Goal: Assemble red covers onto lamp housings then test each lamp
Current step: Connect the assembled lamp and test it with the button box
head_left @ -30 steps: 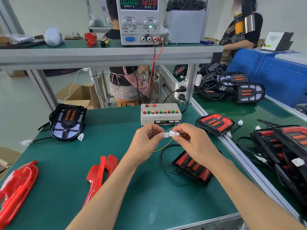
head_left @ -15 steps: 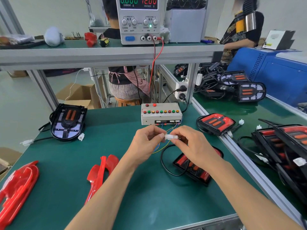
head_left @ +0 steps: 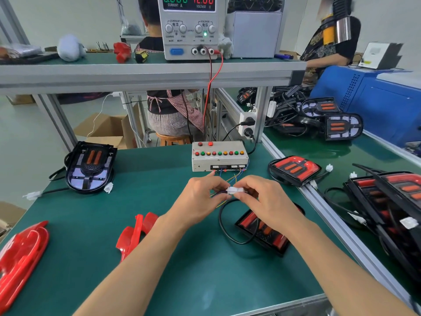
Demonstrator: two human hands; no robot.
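One lamp with its red cover on lies just in front of the test box, being wired up for testing. Right of the box sits another covered lamp. To its left, a bare housing and loose red covers wait, so I judge much remains. Left hand and right hand pinch the white plug between fingertips.
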